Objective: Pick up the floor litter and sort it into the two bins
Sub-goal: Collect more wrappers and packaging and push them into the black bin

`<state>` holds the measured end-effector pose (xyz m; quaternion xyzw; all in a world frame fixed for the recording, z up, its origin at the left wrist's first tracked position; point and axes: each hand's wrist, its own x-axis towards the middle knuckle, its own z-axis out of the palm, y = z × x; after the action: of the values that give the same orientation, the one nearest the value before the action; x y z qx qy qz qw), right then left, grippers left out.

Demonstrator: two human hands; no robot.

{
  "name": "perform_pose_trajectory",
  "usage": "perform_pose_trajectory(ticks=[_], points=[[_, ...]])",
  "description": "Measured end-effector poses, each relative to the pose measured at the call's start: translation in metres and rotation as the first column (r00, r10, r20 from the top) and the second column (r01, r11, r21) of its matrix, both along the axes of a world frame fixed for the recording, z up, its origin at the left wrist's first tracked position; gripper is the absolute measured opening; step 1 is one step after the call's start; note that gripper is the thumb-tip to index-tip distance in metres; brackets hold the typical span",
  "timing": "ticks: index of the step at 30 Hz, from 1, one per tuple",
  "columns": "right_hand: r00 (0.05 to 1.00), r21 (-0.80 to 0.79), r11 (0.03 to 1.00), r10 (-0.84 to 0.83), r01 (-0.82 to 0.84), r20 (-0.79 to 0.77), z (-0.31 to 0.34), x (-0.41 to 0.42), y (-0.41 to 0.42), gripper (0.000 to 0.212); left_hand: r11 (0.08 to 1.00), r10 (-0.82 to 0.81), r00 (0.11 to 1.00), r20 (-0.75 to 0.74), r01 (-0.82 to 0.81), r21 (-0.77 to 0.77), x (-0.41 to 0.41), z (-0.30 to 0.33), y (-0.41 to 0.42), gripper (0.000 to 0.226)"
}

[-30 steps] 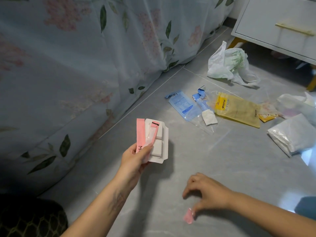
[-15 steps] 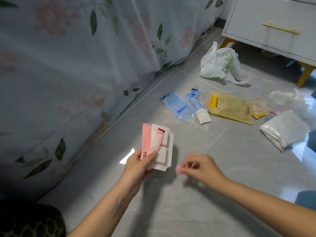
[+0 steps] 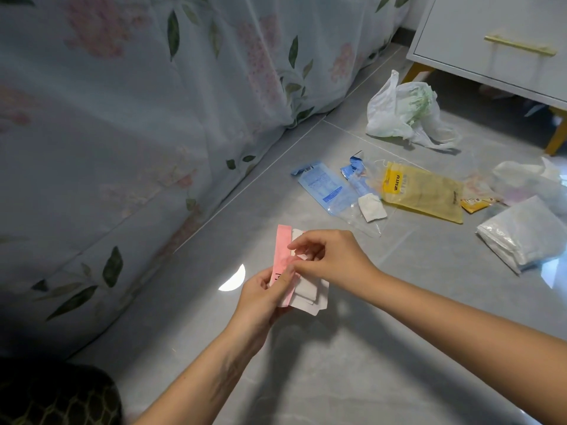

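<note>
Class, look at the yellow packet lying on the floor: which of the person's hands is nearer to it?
Right. The right hand is below-left of the yellow packet, apart from it; the left hand sits farther left and lower.

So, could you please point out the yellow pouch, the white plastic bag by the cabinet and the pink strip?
yellow pouch [image 3: 425, 194], head view, middle of its face
white plastic bag [image 3: 399, 113], head view, crumpled body
pink strip [image 3: 282, 245], head view, upper half

The grey tiled floor [image 3: 352, 348] carries a yellow pouch [image 3: 425, 194], with blue wrappers [image 3: 325, 188] just beside it toward the bed, a crumpled white bag [image 3: 399, 111] beyond it, and a folded clear packet [image 3: 527, 237] near its other side.
</note>
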<state>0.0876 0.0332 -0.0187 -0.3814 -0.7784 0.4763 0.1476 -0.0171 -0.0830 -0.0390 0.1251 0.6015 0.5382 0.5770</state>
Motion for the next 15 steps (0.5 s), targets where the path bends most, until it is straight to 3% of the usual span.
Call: perform_pose_trajectory(ticks=[4,9,11,13,15], points=[[0.997,-0.068,0.996,0.052,-0.056,-0.053,-0.005,0.001,-0.001,0.031,0.998,0.033,0.999,0.032,-0.032,-0.046,0.0,-0.004,0.003,0.031],[0.973,0.051,0.973,0.227,-0.226,-0.032,-0.009,-0.001,0.022,0.04,0.985,0.151,0.986,0.063,-0.145,-0.095,-0.011,-0.01,0.013,0.019],[0.992,0.096,0.988,0.12,-0.118,-0.024,-0.019,-0.007,0.049,0.037,0.975,0.201,0.978,0.053,-0.195,-0.102,-0.019,-0.012,0.016,0.014],[0.993,0.099,0.988,-0.119,0.121,-0.025,-0.033,-0.014,0.089,0.035,0.967,0.241,0.969,0.064,-0.234,-0.098,-0.027,-0.014,0.019,0.012],[0.941,0.161,0.94,-0.32,0.301,0.112,-0.048,-0.013,0.131,0.043,0.964,0.255,0.965,0.062,-0.249,-0.092,-0.032,-0.014,0.021,0.012]])
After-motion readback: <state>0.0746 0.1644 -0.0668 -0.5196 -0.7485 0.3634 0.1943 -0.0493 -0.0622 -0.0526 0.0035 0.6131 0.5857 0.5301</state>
